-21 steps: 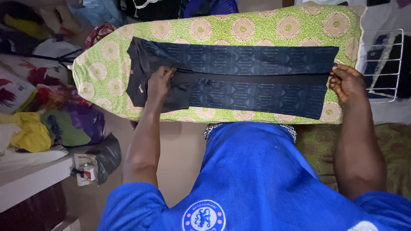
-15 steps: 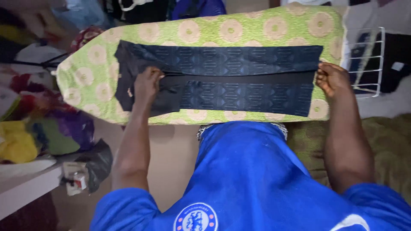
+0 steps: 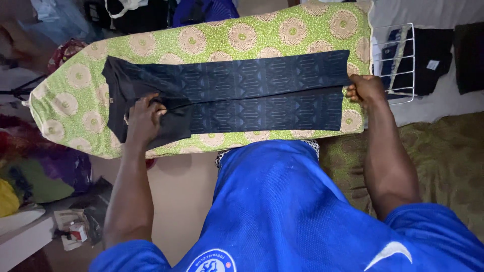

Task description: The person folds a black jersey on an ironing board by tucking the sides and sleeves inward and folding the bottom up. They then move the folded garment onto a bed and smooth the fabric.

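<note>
Pinning the dark patterned garment (image 3: 242,93) flat on the ironing board (image 3: 222,35), left hand (image 3: 142,121) presses its collar end with fingers spread while right hand (image 3: 365,89) pinches the hem end, keeping the fold taut.

One dark patterned garment (image 3: 252,93) is counted, laid flat on one ironing board (image 3: 282,35) with a green printed cover. Two hands are seen: left hand (image 3: 142,121), right hand (image 3: 366,88). One white wire rack (image 3: 396,63) is counted at the board's end.
</note>
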